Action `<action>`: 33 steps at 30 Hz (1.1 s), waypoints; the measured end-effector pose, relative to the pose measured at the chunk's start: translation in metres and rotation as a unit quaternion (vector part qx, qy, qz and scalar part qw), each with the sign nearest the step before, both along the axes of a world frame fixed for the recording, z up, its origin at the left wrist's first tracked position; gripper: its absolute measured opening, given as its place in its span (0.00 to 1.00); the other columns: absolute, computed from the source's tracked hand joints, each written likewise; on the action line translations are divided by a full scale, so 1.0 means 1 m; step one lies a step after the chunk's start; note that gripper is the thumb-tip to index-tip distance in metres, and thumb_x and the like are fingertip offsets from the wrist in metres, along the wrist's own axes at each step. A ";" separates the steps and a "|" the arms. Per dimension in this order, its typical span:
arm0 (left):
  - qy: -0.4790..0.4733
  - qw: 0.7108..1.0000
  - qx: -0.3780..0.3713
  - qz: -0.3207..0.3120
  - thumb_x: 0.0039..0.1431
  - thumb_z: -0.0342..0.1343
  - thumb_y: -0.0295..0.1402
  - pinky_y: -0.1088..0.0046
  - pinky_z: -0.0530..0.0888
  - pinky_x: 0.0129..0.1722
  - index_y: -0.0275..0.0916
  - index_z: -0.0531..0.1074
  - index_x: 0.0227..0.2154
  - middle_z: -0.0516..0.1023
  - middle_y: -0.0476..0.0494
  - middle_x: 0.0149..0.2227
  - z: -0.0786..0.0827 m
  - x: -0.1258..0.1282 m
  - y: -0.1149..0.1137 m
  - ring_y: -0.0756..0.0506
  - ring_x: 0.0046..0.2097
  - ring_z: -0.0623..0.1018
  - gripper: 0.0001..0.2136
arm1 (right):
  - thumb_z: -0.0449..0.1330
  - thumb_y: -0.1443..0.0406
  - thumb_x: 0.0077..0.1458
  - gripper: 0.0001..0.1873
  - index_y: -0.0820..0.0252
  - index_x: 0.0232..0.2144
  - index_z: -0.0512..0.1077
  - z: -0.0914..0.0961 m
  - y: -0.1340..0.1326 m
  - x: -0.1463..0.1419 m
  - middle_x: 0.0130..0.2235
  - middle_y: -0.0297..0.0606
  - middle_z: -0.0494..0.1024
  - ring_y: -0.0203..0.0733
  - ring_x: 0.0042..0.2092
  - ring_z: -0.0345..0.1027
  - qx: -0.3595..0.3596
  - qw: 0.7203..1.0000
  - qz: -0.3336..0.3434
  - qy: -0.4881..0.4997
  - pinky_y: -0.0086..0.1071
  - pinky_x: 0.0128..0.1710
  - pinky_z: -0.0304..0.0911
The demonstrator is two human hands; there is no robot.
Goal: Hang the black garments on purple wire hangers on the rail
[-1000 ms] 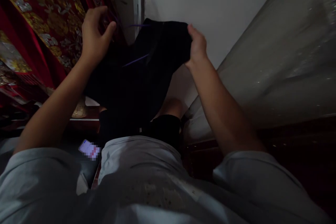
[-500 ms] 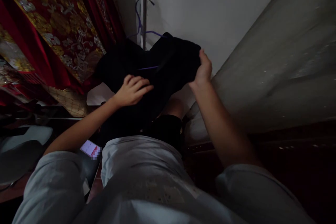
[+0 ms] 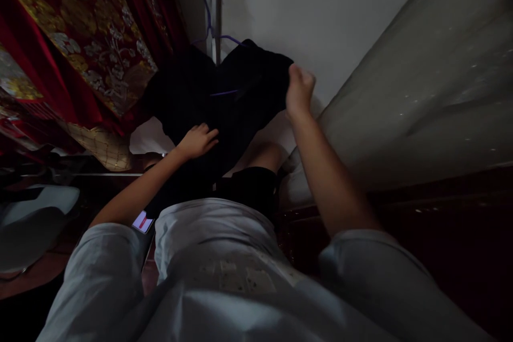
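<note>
At nine o'clock my left hand (image 3: 198,140), whose grip I can't tell, and at one my right hand (image 3: 300,91), pinching an edge, seemingly straighten the black garment (image 3: 236,115) at twelve, calling for even tension across its purple hanger (image 3: 209,26) at eleven.

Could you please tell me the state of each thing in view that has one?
Garment: spread out, dark, partly on the hanger
Hanger: hook exposed, partly covered by the garment; whether hung up is unclear
Right grip: closed on the garment's edge
Left grip: fingers bent, at the garment's lower front; any hold is unclear
Phone: screen lit, partly hidden
Red cloth: draped in folds
Shirt: worn, creased
</note>
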State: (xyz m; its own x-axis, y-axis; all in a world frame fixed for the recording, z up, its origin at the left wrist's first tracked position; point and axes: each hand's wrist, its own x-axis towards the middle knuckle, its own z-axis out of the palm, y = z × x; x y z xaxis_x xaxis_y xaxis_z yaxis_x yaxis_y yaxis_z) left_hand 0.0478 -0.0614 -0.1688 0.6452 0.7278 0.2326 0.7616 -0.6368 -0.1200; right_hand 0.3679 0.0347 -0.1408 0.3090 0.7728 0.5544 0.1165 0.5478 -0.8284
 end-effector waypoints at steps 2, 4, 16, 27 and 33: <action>-0.052 0.998 0.011 -0.032 0.74 0.50 0.39 0.57 0.72 0.53 0.36 0.74 0.52 0.76 0.32 0.46 -0.017 0.000 -0.006 0.35 0.51 0.76 0.15 | 0.62 0.60 0.60 0.10 0.55 0.36 0.64 -0.010 -0.004 -0.010 0.43 0.41 0.74 0.42 0.49 0.68 -0.012 0.985 -0.169 -0.035 0.40 0.56 0.63; -0.162 0.986 0.030 -0.024 0.74 0.50 0.40 0.59 0.73 0.52 0.36 0.73 0.50 0.76 0.34 0.45 -0.036 0.006 -0.010 0.37 0.48 0.77 0.14 | 0.65 0.63 0.56 0.14 0.56 0.41 0.65 -0.022 -0.023 -0.033 0.50 0.44 0.73 0.46 0.55 0.67 0.016 0.968 -0.241 -0.065 0.45 0.59 0.63; -0.667 0.743 0.056 0.021 0.70 0.56 0.38 0.69 0.76 0.45 0.41 0.67 0.59 0.76 0.42 0.42 -0.093 0.066 -0.036 0.46 0.41 0.78 0.18 | 0.61 0.61 0.57 0.07 0.57 0.36 0.69 -0.095 -0.134 -0.159 0.34 0.38 0.77 0.41 0.35 0.72 -0.098 0.992 0.055 -0.061 0.34 0.38 0.67; -0.673 0.737 0.048 0.039 0.69 0.57 0.38 0.71 0.73 0.42 0.40 0.65 0.50 0.71 0.44 0.40 -0.096 0.067 -0.052 0.47 0.40 0.75 0.12 | 0.60 0.60 0.56 0.12 0.59 0.24 0.73 -0.084 -0.142 -0.141 0.23 0.34 0.73 0.36 0.26 0.65 -0.156 0.971 0.131 -0.124 0.29 0.27 0.56; -0.644 0.759 0.014 0.093 0.68 0.53 0.31 0.71 0.74 0.43 0.41 0.60 0.51 0.69 0.44 0.40 -0.100 0.066 -0.047 0.47 0.40 0.74 0.12 | 0.60 0.64 0.54 0.12 0.62 0.21 0.73 -0.055 -0.135 -0.159 0.16 0.30 0.65 0.29 0.18 0.56 -0.246 0.941 0.209 0.098 0.25 0.19 0.49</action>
